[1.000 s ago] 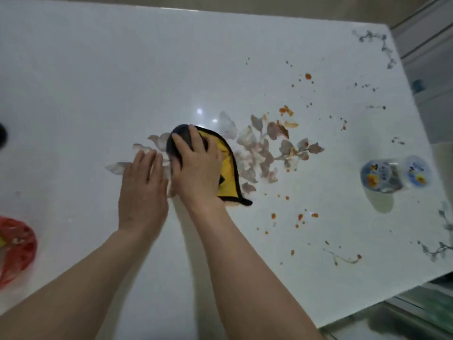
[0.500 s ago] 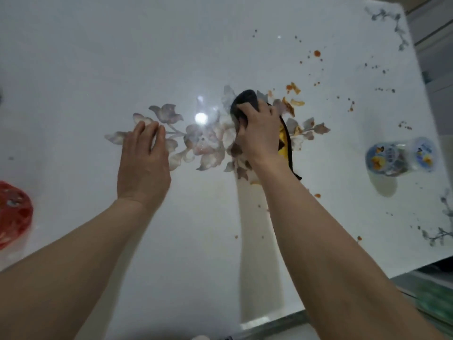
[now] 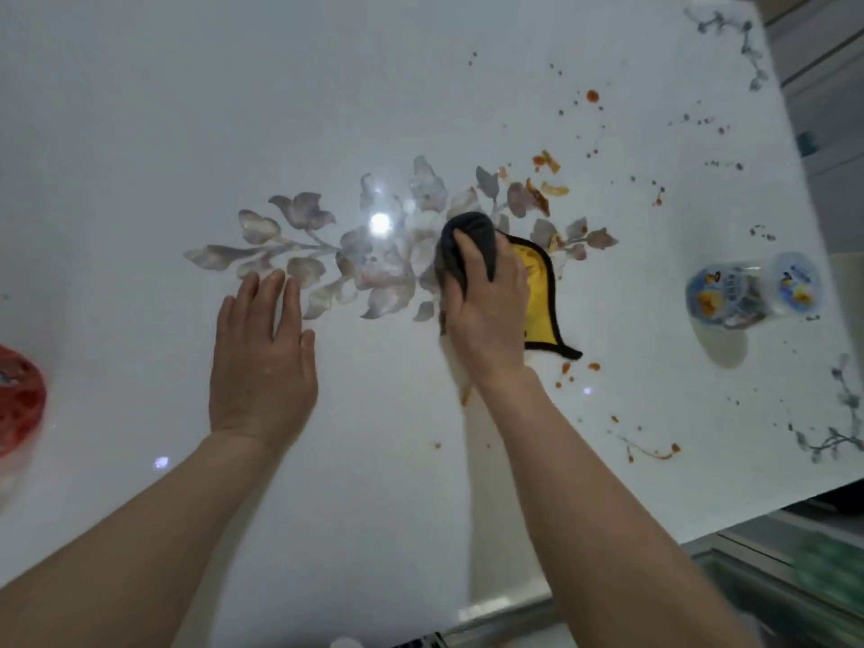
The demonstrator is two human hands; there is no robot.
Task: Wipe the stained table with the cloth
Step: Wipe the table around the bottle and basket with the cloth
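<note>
While the right hand (image 3: 486, 297) fingers clamp the cloth (image 3: 537, 292) mid-wipe, left hand (image 3: 262, 362) flat and spread on the worktop (image 3: 140, 133); orange splatters (image 3: 547, 180) look next.

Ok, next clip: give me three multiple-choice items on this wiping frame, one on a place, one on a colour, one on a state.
1. Where is the plastic cup?
A. Right of the cloth
B. Under the left hand
C. Left table edge

2. The cloth shows grey and:
A. Green
B. Yellow
C. Pink

3. The left hand is:
A. Holding the cloth
B. Lifted off
C. Flat on the table

Answers: 1 A, the cup stands far right. 2 B, yellow shows beside the right hand. 3 C, palm down, fingers spread, holding nothing.
</note>
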